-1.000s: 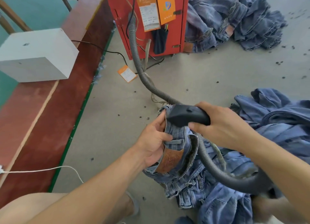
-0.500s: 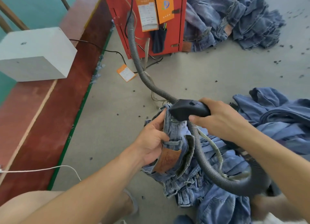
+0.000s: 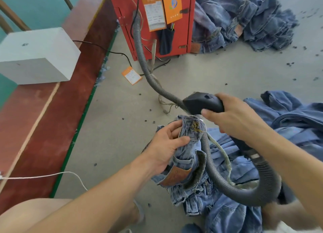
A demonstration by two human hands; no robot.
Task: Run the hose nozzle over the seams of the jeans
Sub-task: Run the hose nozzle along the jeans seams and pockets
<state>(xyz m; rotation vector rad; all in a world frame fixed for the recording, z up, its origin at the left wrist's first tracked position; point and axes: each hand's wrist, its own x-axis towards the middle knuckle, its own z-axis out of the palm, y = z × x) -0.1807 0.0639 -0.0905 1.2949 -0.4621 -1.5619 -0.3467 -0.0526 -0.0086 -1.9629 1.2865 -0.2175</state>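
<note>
My left hand grips the bunched waistband of a pair of blue jeans, thumb across the denim, a brown leather patch below it. Loose yellow threads show on the seam at the top of the fold. My right hand holds the black hose nozzle, whose mouth hangs just above and behind that seam, a small gap apart. The grey ribbed hose loops down over the jeans and round under my right forearm.
A red machine stands ahead with another stretch of hose running from it. Denim piles lie at the back right and at right. A white box sits on a red-brown platform at left. Thread bits dot the floor.
My right hand lifted the nozzle up and to the right, off the waistband. My left hand turned the fold, so the thread-covered seam now faces up.
</note>
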